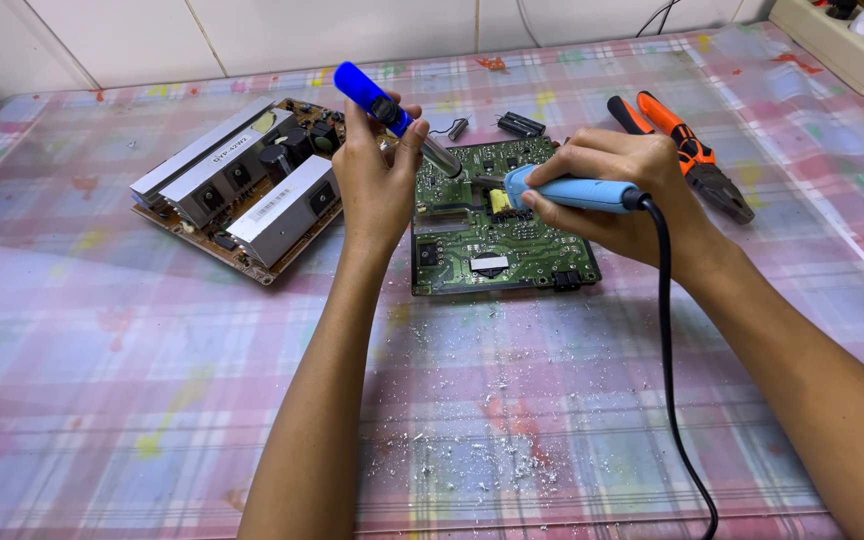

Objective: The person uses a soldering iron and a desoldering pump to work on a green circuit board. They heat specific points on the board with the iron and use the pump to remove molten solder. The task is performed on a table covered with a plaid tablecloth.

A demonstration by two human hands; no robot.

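A blue desoldering pump [384, 105] is clasped upright-tilted in the left hand [377, 175], and a light-blue soldering iron [572, 192] is gripped by the right hand [617, 190] (cord trailing), both tips meeting over the green circuit board [492, 250] on the checked table [152, 400].

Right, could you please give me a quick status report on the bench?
Left hand holds blue desoldering pump. Right hand holds soldering iron. Both tips on green circuit board. Nothing blocking.
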